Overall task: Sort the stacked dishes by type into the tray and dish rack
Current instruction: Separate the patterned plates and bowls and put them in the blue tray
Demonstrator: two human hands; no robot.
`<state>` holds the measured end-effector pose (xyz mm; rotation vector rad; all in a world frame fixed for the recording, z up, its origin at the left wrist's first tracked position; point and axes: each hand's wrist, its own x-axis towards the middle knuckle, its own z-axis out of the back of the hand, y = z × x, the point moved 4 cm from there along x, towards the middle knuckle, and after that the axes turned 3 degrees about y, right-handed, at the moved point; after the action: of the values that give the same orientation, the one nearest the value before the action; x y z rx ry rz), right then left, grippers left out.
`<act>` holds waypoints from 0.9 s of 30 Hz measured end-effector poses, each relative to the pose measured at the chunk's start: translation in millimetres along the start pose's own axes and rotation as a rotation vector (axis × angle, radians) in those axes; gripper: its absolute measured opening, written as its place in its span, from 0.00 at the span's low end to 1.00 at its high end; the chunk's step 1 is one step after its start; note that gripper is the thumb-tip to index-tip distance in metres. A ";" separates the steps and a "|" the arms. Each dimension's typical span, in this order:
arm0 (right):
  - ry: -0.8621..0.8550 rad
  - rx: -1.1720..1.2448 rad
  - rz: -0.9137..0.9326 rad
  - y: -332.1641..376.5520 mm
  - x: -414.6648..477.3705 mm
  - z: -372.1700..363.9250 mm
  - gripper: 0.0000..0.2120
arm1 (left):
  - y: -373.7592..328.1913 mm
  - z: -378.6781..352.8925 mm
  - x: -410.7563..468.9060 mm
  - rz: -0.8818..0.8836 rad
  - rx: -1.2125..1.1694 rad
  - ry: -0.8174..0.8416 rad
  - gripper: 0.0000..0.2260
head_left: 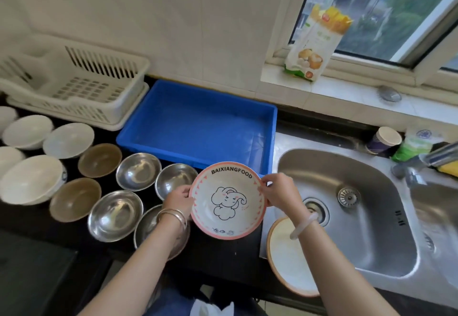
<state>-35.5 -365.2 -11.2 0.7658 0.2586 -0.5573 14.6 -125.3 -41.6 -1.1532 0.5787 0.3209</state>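
Currently, head view: left hand (pixel 179 197) and right hand (pixel 277 190) pinch opposite rims of the pink-rimmed bowl (pixel 226 200), held above the counter's edge, just before the blue tray (pixel 270 127). Advice: keep it level, lower it flat inside the tray.

Left hand (pixel 178 198) and right hand (pixel 280 191) each pinch the bowl (pixel 226 200).

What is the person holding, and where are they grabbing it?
The bowl with the elephant picture. The left hand grips its left rim and the right hand grips its right rim, fingers curled over the edge.
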 end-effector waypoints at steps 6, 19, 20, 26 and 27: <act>0.016 0.323 -0.030 40.0 22.2 22.1 0.05 | -43.6 31.3 6.5 -0.055 -0.278 -0.034 0.06; -0.074 0.657 -0.159 122.9 135.5 -51.0 0.08 | -93.6 96.9 135.6 -0.116 -0.221 -0.165 0.13; -0.079 0.674 -0.162 127.7 142.6 -58.4 0.08 | -94.5 101.8 147.0 -0.117 -0.184 -0.177 0.13; -0.085 0.728 -0.225 141.5 177.2 -92.7 0.09 | -91.3 115.8 203.8 -0.067 -0.163 -0.179 0.13; -0.084 0.726 -0.234 142.9 181.1 -96.1 0.09 | -90.0 116.6 210.0 -0.056 -0.169 -0.179 0.13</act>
<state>192.5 -281.6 -70.4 1.4204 0.0592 -0.9216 262.7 -63.4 -62.2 -1.2856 0.3662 0.4266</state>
